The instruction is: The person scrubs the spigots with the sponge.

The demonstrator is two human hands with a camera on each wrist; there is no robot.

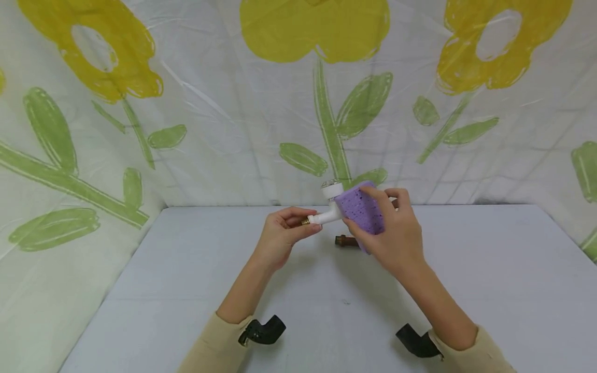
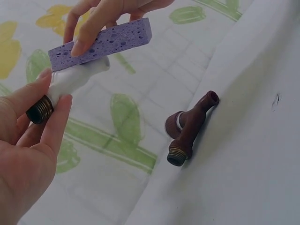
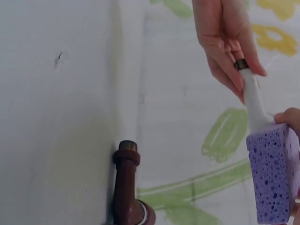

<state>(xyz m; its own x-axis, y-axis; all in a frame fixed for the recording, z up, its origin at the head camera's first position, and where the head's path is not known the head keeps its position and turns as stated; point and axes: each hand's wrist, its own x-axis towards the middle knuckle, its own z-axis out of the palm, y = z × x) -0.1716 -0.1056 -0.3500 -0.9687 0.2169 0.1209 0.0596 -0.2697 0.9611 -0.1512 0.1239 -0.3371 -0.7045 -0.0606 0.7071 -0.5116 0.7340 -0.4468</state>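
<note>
My left hand (image 1: 279, 235) pinches a white faucet (image 1: 328, 213) near its brass threaded end, fingers on one side and thumb on the other. The faucet is held up over the table, its round knob (image 1: 331, 189) uppermost. In my right hand (image 1: 397, 233) is a purple speckled sponge (image 1: 359, 210), gripped between thumb and fingers. The sponge lies against the white body and hides part of it, as the left wrist view (image 2: 101, 44) shows too. Beneath the sponge a brown faucet (image 1: 346, 241) with a threaded end lies on the table, partly covered in the head view.
A white-covered table (image 1: 186, 269) reaches back to a curtain (image 1: 224, 129) painted with yellow flowers and green leaves. Black curved wrist pieces (image 1: 266, 330) sit at both cuffs. A small dark mark (image 2: 277, 101) shows on the table cover.
</note>
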